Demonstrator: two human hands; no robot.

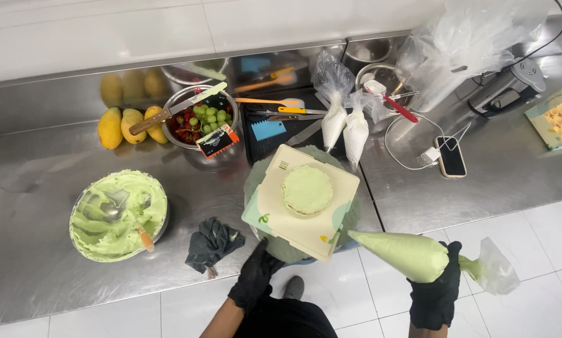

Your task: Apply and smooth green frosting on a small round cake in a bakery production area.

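The right hand [435,285] is clenched around a piping bag [412,253] of green cream, tip aimed at the small green cake [307,189] on a square board [268,209] — set at the table's [43,250] front edge. The left hand [256,275] grips the turntable [281,247] rim beneath.

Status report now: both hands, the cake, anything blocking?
Right hand gripping green piping bag, tip toward board. Left hand at turntable edge. Small green cake on square board, top bare. Nothing between tip and cake.
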